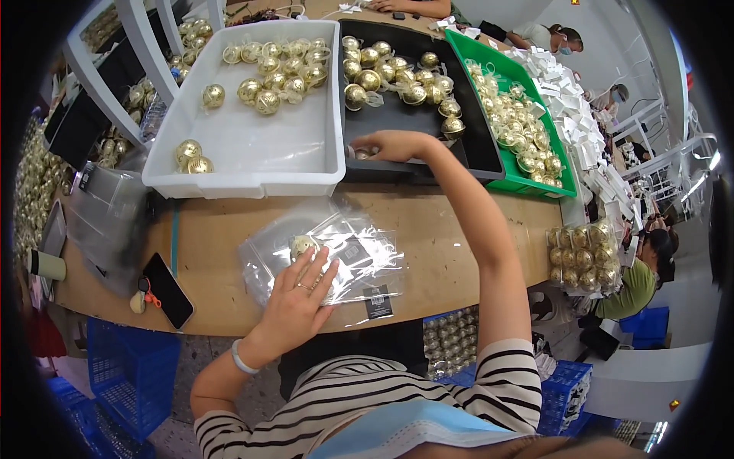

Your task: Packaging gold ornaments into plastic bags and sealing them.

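Observation:
My left hand (302,291) lies with fingers stretched over a stack of clear plastic bags (267,252) on the table. Under its fingertips is a pale gold ball ornament (301,243), partly covered; whether it is inside a bag I cannot tell. A black label (378,302) shows at the bags' near edge. Further off, my right hand (391,145) reaches into the near left corner of a black tray (417,164). Its fingers are bent round a shiny ball ornament (361,154), mostly hidden by them. More gold balls with ribbons (401,73) lie at that tray's far side.
A white tray (245,182) and a green tray (569,180) of gold balls flank the black one. A phone (168,291), orange-handled snips (149,292) and more plastic bags (107,222) lie left. Packed balls (585,256) sit at the right edge; white boxes (562,96) are piled beyond.

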A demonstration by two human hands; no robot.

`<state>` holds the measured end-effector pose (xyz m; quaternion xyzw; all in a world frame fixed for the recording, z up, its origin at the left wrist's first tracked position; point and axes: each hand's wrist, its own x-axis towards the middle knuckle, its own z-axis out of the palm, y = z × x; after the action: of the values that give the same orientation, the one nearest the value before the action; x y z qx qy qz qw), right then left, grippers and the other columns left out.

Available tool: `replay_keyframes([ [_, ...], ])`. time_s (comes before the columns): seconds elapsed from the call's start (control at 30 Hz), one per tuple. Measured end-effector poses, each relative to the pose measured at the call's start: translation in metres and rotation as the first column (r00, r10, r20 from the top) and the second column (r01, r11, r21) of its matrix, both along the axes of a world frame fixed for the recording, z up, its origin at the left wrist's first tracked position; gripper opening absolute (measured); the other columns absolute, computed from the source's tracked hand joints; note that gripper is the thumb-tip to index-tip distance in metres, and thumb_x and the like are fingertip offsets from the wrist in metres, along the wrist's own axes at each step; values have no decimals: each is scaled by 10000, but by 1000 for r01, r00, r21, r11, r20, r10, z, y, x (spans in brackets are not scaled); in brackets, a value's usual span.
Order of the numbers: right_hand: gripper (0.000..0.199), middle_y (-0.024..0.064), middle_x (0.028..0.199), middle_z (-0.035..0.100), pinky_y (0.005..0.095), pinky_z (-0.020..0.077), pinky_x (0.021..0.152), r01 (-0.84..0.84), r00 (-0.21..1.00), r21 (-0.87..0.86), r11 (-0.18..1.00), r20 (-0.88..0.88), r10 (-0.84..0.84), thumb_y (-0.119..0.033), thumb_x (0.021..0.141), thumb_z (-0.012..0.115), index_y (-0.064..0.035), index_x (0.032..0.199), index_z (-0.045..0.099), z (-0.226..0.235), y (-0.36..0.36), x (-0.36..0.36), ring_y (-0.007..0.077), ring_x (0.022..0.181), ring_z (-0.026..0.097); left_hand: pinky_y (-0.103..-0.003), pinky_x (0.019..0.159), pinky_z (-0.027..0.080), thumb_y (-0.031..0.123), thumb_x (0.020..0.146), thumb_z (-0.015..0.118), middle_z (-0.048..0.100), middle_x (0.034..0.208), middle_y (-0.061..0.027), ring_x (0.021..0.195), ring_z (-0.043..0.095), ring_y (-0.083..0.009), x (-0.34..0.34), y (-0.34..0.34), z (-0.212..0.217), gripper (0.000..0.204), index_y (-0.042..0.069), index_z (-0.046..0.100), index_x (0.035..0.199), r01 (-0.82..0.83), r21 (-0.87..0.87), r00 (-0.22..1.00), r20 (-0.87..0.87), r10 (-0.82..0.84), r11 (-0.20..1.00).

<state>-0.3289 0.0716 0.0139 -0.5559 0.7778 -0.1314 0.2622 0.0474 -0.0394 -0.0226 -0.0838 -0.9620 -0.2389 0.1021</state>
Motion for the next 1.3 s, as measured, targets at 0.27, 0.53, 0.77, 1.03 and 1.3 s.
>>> replay_keyframes([
  [0.27, 495, 132, 1339, 581, 391, 557, 942, 694, 510, -393, 603, 860, -28, -305, 1108, 398, -39, 1524, 372, 36, 92, 74, 275, 1154, 646, -512, 1138, 331, 267, 785, 825, 374, 1563, -184, 1436, 338, -382, -3, 0, 5, 816, 89, 474, 1500, 34, -48, 998, 60, -31, 998],
  [0.53, 657, 172, 1401, 511, 405, 508, 1052, 791, 548, -451, 415, 823, -151, -34, 953, 681, -30, 1511, 334, 0, 152, 155, 282, 1252, 564, -503, 1101, 351, 274, 797, 813, 341, 1602, -188, 1458, 328, -375, -7, 2, 8, 822, 113, 454, 1519, 37, -82, 997, 72, -31, 996],
  [0.77, 771, 192, 1381, 477, 391, 501, 885, 555, 589, -458, 694, -373, -717, -117, 782, 855, -103, 1450, 470, -64, 232, 187, 367, 1173, 554, -494, 1162, 324, 208, 779, 822, 343, 1597, -186, 1443, 336, -399, -10, 5, 12, 823, 101, 464, 1512, 29, -53, 997, 68, -25, 998],
  [1.03, 674, 224, 1444, 448, 407, 440, 1095, 440, 871, -340, 831, -64, -487, -120, 872, 774, -89, 1467, 459, -47, 239, 185, 369, 1341, 498, -494, 1161, 329, 194, 770, 829, 354, 1588, -186, 1433, 341, -400, -8, 2, 13, 829, 88, 465, 1508, 17, -40, 998, 56, -15, 999],
  [1.3, 686, 110, 1333, 586, 350, 481, 1063, 468, 849, -374, 801, 442, -290, -109, 797, 866, -4, 1381, 523, -51, 167, 195, 211, 1233, 586, -490, 1164, 323, 213, 762, 838, 351, 1591, -183, 1405, 349, -417, -9, -8, 4, 876, 73, 430, 1525, 48, 87, 998, 41, -52, 995],
])
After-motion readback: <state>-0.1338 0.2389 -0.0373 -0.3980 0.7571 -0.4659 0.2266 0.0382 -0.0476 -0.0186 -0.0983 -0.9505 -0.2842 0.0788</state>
